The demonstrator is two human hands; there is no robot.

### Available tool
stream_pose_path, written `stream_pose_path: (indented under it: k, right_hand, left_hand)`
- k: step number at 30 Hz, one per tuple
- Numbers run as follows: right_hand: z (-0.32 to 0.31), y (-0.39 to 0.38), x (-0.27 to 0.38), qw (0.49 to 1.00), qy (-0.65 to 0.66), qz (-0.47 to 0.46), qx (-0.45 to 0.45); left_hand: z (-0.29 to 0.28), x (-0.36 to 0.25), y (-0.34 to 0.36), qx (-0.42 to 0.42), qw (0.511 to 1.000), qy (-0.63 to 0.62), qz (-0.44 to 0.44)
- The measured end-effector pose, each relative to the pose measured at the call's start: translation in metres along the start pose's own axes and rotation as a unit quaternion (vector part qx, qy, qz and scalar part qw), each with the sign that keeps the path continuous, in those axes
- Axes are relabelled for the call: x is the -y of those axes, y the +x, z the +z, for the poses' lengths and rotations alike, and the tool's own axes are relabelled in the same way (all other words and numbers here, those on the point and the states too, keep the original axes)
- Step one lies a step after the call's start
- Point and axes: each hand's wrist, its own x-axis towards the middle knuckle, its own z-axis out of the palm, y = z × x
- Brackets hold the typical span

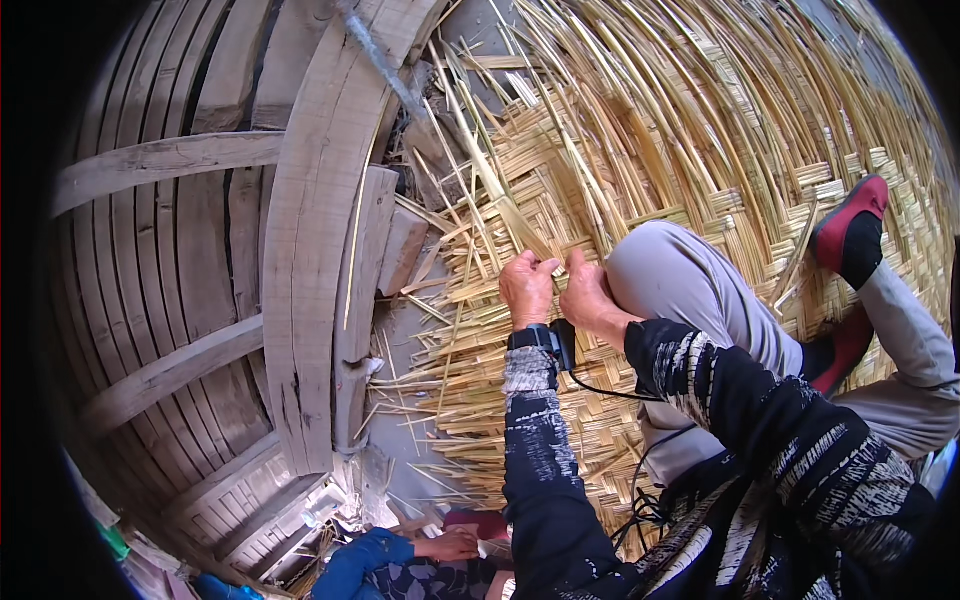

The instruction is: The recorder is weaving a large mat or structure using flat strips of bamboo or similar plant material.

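Observation:
A large woven reed mat (480,330) lies beneath me, its weave a close diagonal pattern of flat yellow strips. At its left part my left hand (527,290) pinches a flat reed strip (515,222) that slants up and leftward out of the weave. Just beside it, my right hand (592,297) is closed, with fingertips at the same strip and thumb near the left thumb. What lies between the right fingertips is partly hidden. Long unwoven reed strips (650,110) fan out from the weave beyond both hands.
My bent knee (660,265) in grey trousers touches the right hand's side. A wooden frame with a thick curved beam (315,240) stands at the left. Loose reed ends (420,390) stick out along the mat's left edge. Another person's hand (455,545) and blue sleeve (365,562) show at the bottom.

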Motion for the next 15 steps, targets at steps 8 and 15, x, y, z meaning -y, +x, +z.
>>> stream_pose_path:
  k: [8,15]
  right_hand:
    - [0.006,0.005,-0.005,1.000,0.011,-0.013,0.000]
    - [0.006,0.003,-0.002,1.000,0.002,-0.006,0.007]
  left_hand:
    - [0.010,-0.005,-0.012,-0.104,0.992,-0.066,0.028]
    - [0.006,0.000,-0.013,-0.090,0.993,-0.064,0.044]
